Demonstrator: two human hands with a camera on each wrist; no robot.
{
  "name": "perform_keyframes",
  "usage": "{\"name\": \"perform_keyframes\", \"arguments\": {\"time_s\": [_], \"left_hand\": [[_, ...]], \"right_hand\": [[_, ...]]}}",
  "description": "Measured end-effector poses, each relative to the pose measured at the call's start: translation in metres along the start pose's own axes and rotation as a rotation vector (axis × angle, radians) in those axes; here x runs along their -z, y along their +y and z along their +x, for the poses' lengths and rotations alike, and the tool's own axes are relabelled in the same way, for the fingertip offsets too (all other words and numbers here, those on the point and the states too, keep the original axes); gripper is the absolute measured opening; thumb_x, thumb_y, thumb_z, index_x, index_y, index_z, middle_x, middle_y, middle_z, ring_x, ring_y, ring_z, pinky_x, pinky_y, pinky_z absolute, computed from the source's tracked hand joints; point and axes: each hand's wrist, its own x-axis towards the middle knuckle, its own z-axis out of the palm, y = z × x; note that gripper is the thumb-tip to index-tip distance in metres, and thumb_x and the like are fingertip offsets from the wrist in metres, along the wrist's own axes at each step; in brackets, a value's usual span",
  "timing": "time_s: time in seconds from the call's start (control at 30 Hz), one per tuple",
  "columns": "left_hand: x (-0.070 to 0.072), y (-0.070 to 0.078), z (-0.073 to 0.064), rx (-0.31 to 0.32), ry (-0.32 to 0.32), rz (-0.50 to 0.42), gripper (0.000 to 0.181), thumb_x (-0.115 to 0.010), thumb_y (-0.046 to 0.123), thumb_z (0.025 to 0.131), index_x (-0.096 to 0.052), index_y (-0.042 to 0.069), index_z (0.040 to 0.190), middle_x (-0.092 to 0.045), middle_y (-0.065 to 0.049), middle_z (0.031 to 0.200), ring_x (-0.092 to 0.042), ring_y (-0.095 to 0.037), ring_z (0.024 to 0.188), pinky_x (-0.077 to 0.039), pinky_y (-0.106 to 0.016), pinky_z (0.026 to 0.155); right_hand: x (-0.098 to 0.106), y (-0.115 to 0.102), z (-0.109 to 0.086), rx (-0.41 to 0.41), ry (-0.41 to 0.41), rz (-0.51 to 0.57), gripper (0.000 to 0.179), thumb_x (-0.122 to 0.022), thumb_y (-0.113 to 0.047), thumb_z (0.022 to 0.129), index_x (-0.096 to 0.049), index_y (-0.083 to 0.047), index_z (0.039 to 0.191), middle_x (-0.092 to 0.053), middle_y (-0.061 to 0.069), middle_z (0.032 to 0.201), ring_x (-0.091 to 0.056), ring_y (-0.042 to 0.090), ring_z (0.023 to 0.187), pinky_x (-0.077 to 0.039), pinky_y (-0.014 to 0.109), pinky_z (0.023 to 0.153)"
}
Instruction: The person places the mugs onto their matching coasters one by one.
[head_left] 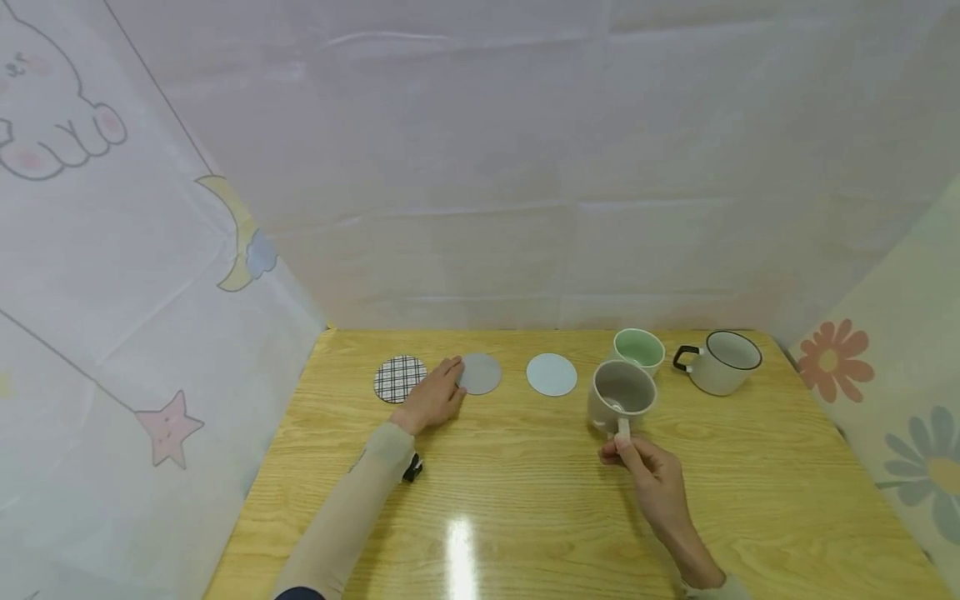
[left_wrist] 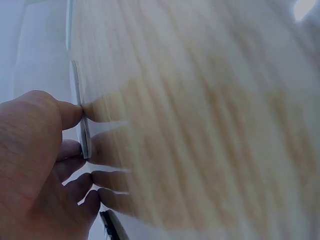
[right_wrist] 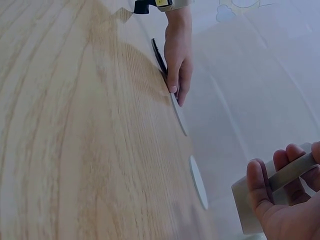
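My left hand (head_left: 433, 398) lies palm down near the left side of a grey round coaster (head_left: 481, 374). Its thumb and fingertips touch that coaster's edge in the left wrist view. By the same wrist is a black-and-white plaid coaster (head_left: 400, 379), partly covered by the hand. My right hand (head_left: 654, 482) grips the handle of a light grey mug (head_left: 600, 408), thumb on top and fingers beneath. The mug is held upright over the table, its handle toward me, and overlaps a green-lined cup (head_left: 637, 344) in the head view.
A pale blue coaster (head_left: 551, 374) lies between the grey coaster and the held mug. At the back right stands a white mug (head_left: 722, 367) with a black rim and black handle. Printed cloth walls (head_left: 465, 250) close off the table's (head_left: 525, 508) back and sides.
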Motion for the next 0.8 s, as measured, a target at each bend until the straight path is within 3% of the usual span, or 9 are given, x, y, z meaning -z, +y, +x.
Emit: {"name": "perform_keyframes", "arguments": {"time_s": [0.37,0.8], "left_hand": [[0.004,0.003,-0.001,-0.003,0.019,-0.008,0.062,-0.051,0.026,0.114,-0.033,-0.003,0.165,-0.031,-0.021,0.173,-0.028,-0.043,0.161,-0.029,-0.057,0.131],[0.011,0.007,-0.002,0.039,0.046,-0.108,0.062,-0.062,0.023,0.11,-0.04,-0.003,0.162,-0.039,-0.02,0.17,-0.043,-0.039,0.155,-0.038,-0.054,0.128]], "right_hand": [[-0.012,-0.004,0.011,0.037,0.002,0.045,0.027,-0.054,0.001,0.11,-0.073,0.014,0.097,-0.077,0.017,0.093,-0.077,0.013,0.085,-0.066,0.026,0.081],[-0.018,-0.009,0.013,0.053,-0.027,0.079,0.027,-0.053,0.002,0.11,-0.072,0.014,0.097,-0.075,0.021,0.092,-0.077,0.014,0.085,-0.066,0.027,0.079]]}}
